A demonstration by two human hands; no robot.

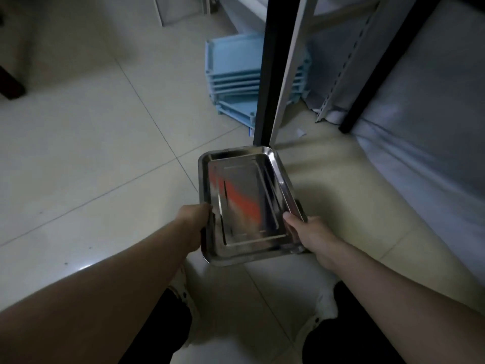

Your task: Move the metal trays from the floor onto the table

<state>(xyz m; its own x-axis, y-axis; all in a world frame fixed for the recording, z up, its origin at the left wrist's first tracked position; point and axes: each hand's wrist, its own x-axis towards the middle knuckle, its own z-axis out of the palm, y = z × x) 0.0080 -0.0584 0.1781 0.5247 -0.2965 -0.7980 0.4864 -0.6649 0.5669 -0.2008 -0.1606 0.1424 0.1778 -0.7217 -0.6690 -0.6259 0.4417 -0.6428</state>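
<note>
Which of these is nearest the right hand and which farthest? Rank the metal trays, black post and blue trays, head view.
1. Metal trays: gripped by the right hand at their right edge; the left hand holds the other side.
2. Black post: just beyond the trays' far end.
3. Blue trays: stacked on the floor farther back, left of the post.

light: dim indoor | glare: soft sheen on floor tiles [78, 266], orange reflection in metal trays [244, 203] | edges: blurred, wide-angle bending
</note>
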